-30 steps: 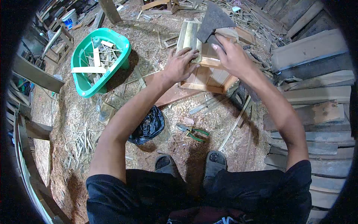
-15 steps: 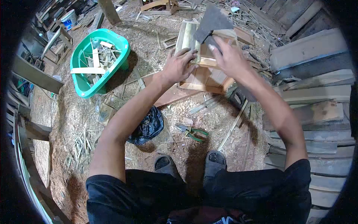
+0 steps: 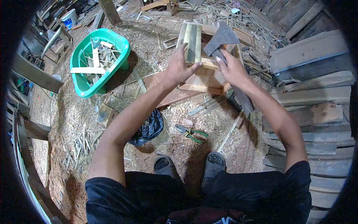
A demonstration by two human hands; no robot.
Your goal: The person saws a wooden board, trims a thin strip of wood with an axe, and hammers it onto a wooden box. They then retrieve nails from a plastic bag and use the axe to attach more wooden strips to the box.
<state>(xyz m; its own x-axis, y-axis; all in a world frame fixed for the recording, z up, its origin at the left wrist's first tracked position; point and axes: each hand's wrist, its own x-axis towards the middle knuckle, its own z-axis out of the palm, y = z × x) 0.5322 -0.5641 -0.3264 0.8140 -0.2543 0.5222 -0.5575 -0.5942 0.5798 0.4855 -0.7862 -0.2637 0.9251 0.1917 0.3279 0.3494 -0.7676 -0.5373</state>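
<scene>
My right hand (image 3: 232, 67) is wrapped round the dark handle of an axe (image 3: 225, 38), just below its broad blade; the handle's end points down toward the floor. The axe head is over the right part of a wooden box frame (image 3: 203, 89). Greenish-brown wood strips (image 3: 193, 43) lie along the top left of the box. My left hand (image 3: 179, 69) is at the near end of these strips with its fingers apart, the thumb reaching to the box's edge and the fingertips at the left strip.
A green tub (image 3: 77, 83) with wood scraps stands at the left. Pliers (image 3: 192, 133) and a black plastic bag (image 3: 151, 128) lie on the floor before my feet. Boards (image 3: 313, 95) line the right side. A wooden post (image 3: 109, 11) stands behind.
The axe head has come down and to the right, and its blade has turned. My left hand has spread its fingers and shifted slightly off the strips.
</scene>
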